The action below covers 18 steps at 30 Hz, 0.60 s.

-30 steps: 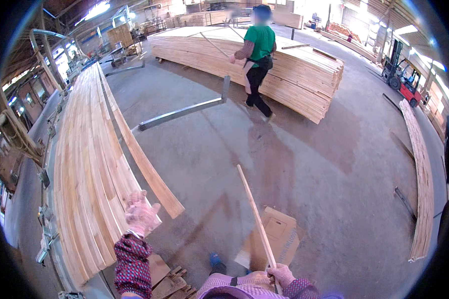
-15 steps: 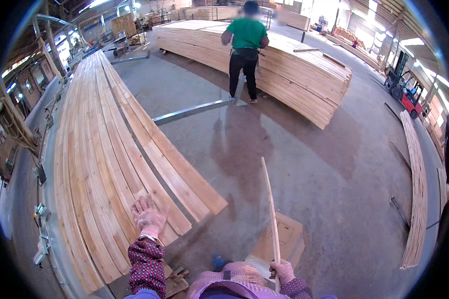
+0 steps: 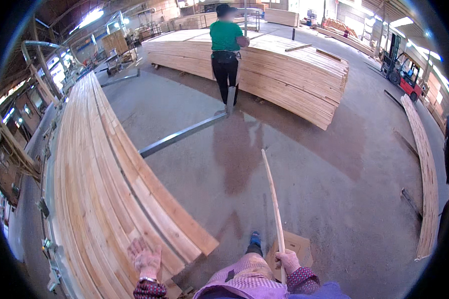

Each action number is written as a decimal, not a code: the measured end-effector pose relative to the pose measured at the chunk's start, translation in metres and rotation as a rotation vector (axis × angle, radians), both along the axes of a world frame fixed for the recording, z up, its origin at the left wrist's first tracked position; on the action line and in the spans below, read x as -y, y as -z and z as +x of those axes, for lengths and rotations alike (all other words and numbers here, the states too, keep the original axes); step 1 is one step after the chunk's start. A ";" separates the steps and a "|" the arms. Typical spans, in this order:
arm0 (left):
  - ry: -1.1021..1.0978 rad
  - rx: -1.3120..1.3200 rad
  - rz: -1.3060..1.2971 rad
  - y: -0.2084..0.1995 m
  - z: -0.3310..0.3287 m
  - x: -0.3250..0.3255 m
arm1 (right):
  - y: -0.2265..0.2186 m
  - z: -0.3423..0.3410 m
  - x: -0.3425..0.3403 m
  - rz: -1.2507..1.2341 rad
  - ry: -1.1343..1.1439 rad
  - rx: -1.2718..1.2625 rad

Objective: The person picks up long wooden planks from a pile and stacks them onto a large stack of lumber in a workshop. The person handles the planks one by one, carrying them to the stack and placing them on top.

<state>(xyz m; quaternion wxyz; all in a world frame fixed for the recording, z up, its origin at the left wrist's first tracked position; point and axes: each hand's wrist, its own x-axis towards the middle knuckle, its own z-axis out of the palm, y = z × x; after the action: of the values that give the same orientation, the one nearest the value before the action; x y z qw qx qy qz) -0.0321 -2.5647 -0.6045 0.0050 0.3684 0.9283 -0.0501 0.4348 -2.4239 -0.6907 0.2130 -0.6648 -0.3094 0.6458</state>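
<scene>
On the left lie several long pale wooden boards (image 3: 92, 164), side by side. My left hand (image 3: 145, 259), fingers spread, rests flat on them close to their near ends. A dark gap runs between the boards on the right side of the row. In my right hand (image 3: 288, 261) is a thin wooden stick (image 3: 273, 199), held near its lower end and pointing up and away. Behind that hand a flattened brown cardboard box (image 3: 297, 245) lies on the floor, partly hidden by my arm and the stick.
A person in a green top (image 3: 226, 40) stands ahead by a large lumber stack (image 3: 289, 74). A metal bar (image 3: 182, 134) reaches from the boards toward them. More long timber (image 3: 423, 174) lies at the right, with a red forklift (image 3: 408, 82) beyond.
The view has shifted, and my blue shoe now shows further forward. My left hand stays flat on the boards; my right still grips the stick. The other person has turned toward the right.
</scene>
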 end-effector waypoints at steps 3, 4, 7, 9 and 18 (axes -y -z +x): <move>-0.183 0.067 -0.040 -0.003 0.008 -0.024 | 0.024 0.009 -0.056 -0.031 -0.007 -0.083; -0.263 0.096 -0.006 -0.009 0.011 -0.036 | 0.021 0.009 -0.070 -0.062 0.000 -0.128; -0.416 0.190 0.109 -0.029 0.020 -0.086 | 0.008 0.017 -0.115 -0.115 0.006 -0.145; -0.391 0.255 0.042 -0.044 0.020 -0.134 | 0.002 0.020 -0.136 -0.130 -0.021 -0.150; 0.504 0.622 0.328 -0.043 0.161 -0.276 | -0.058 0.018 -0.187 -0.008 -0.086 -0.046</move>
<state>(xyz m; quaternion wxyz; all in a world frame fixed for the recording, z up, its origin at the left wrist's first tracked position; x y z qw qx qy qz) 0.1292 -2.2887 -0.5610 0.2133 0.5773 0.7592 0.2117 0.4530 -2.2367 -0.6329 0.1896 -0.6366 -0.3300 0.6707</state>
